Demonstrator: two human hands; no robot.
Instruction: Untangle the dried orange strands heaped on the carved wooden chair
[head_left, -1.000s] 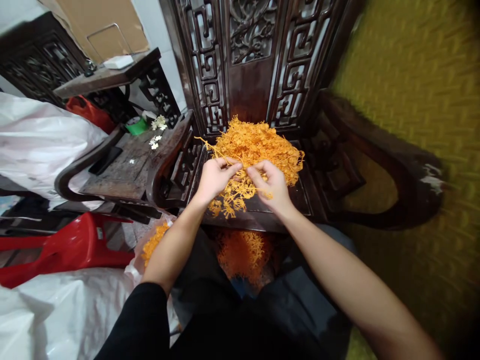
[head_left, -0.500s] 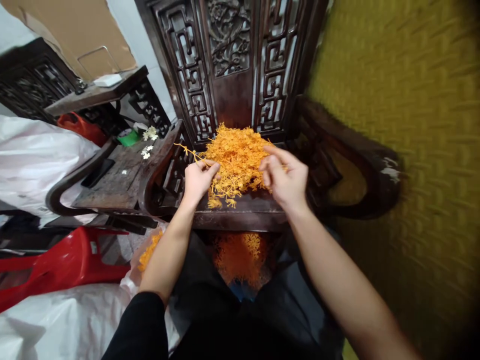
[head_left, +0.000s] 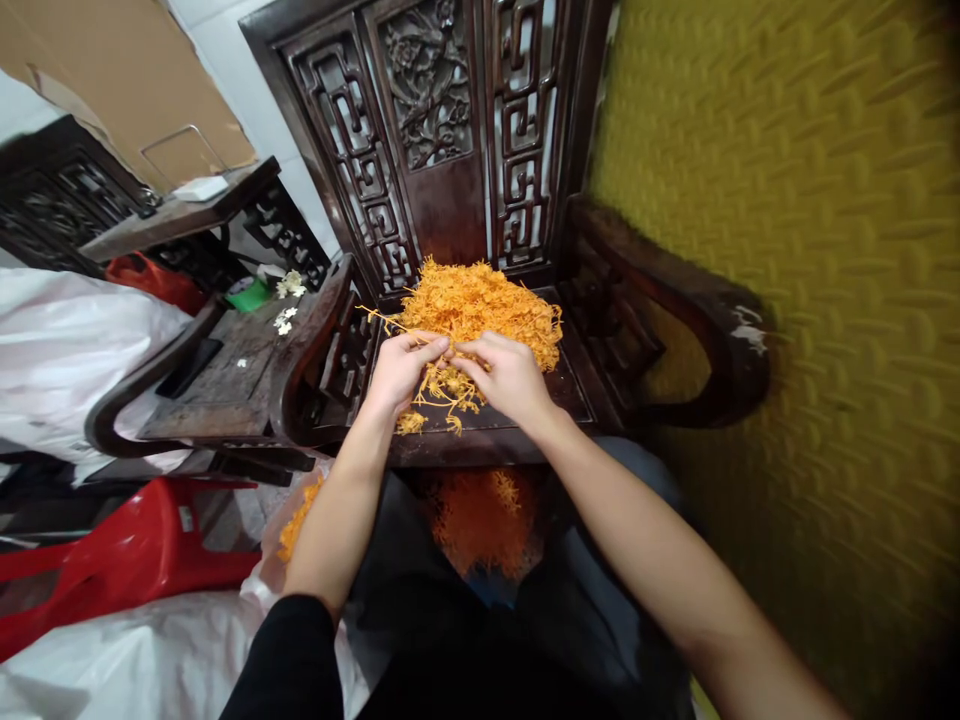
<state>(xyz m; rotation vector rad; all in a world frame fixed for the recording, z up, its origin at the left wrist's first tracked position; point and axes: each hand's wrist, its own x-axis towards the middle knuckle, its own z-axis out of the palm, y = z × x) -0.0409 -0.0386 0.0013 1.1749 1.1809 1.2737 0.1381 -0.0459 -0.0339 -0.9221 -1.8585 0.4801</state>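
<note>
A heap of orange branching sprigs point(head_left: 480, 305), apparently plastic, is piled on the seat of a dark carved wooden chair point(head_left: 451, 205). My left hand point(head_left: 401, 372) pinches a thin orange stem point(head_left: 373, 314) that sticks out to its left. Close against its fingertips, my right hand point(head_left: 510, 372) is closed, thumb and fingers pinched together just in front of the heap. What lies between the right fingertips is too small to make out. Several loose sprigs point(head_left: 450, 395) hang or lie below the hands, near the seat's front edge.
Between my legs, more orange pieces point(head_left: 487, 520) sit below the seat. To the left stand a second wooden chair point(head_left: 225, 385), a red plastic stool point(head_left: 142, 540) and white sacks point(head_left: 75, 350). A yellow textured surface point(head_left: 750, 150) rises at the right.
My right hand has moved left from the heap's right side to meet my left hand. The left hand still pinches the orange stem. The view has shifted slightly.
</note>
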